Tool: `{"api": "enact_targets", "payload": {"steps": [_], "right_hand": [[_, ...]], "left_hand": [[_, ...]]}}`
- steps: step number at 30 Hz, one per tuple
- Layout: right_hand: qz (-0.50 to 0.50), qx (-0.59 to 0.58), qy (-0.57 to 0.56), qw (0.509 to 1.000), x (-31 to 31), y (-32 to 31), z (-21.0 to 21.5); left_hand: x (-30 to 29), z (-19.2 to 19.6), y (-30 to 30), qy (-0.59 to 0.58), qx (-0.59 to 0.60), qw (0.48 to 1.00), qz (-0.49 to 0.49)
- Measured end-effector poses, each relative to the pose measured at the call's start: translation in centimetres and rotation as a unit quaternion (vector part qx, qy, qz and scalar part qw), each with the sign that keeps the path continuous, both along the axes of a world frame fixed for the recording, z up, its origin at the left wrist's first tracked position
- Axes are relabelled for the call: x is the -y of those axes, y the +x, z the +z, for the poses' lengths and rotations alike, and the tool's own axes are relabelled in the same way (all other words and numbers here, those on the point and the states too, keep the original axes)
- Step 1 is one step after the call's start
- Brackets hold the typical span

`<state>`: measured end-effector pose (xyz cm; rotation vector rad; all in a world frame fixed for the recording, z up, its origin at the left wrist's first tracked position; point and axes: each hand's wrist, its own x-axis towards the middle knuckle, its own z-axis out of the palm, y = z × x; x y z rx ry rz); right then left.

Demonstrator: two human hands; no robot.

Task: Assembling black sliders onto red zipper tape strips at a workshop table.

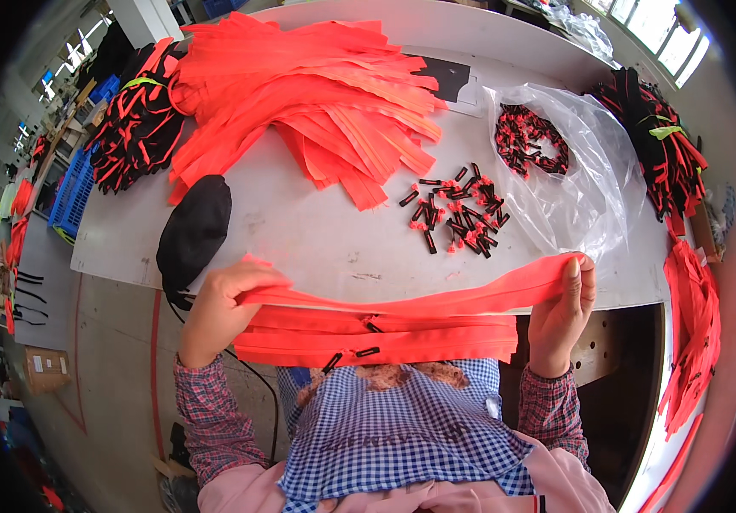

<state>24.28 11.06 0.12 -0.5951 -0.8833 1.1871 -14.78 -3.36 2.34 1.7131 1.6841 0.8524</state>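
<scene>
Smooth and pale, the worktable (300, 244) before you carries a fanned heap of flat, coral-red fabric strips (308, 85), a soft black cloth piece (197, 227) with a rounded outline, and a loose scatter of slim black pulls (468, 224) with red bits. Beside them lies a crinkled clear plastic bag (594, 197), with more such pieces showing at it. Your coral-red zipper tape (445, 301) is long, narrow and matte, raised crosswise at the table's near edge and sagging slightly in the middle. Your right hand (565, 308) pinches one end between thumb and fingers; your left hand (224, 303) curls its fingers over the other. Below it, more red tapes (436, 335) with black pulls lie side by side above your blue-and-white checked apron (402, 427)
</scene>
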Motion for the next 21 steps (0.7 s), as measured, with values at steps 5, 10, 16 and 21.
{"api": "enact_targets", "payload": {"steps": [5, 10, 16, 21], "right_hand": [[0.128, 0.323, 0.075, 0.935, 1.6, -1.3, 0.3], [0.175, 0.448, 0.165, 0.861, 4.3, -4.4, -0.6], [0.279, 0.29, -0.052, 0.914, 4.2, -3.9, -1.7], [0.32, 0.381, 0.038, 0.866, 3.7, -3.5, -2.7]], "left_hand": [[-2.3, -1.8, 6.0, 0.026, -0.175, 0.976, -0.124], [-4.0, -2.9, 15.2, 0.047, 0.149, 0.976, -0.152], [-3.8, -3.4, 16.6, 0.085, 0.203, 0.973, -0.07], [-3.2, -4.4, 17.0, 0.056, 0.224, 0.973, -0.021]]}}
